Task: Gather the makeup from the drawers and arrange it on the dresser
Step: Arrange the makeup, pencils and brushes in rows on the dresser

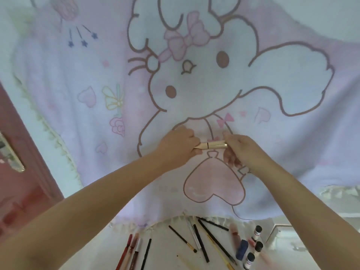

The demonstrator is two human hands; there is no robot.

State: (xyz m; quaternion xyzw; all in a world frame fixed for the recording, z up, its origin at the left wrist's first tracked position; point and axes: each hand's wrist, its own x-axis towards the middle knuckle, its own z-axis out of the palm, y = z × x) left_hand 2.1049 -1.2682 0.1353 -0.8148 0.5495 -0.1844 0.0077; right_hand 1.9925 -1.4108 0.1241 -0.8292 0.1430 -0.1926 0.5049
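Observation:
Both of my hands hold one gold lipstick tube (213,145) level above a pink cartoon-rabbit cloth (97,78). My left hand (180,146) grips its left end and my right hand (238,148) pinches its right end. A thin black ring marks the tube near its middle. Below my arms, on the white dresser top (109,248), lie several makeup pencils (202,243), a few reddish lip pens (129,252), three small dark-capped bottles (257,247), a blue item (242,250) and a reddish tube (234,233).
The rabbit cloth covers most of the surface ahead, its fringed hem (175,221) ending just above the pencils. A red door (17,184) with a metal handle plate (10,152) stands at the left. A pale edge shows at the lower right.

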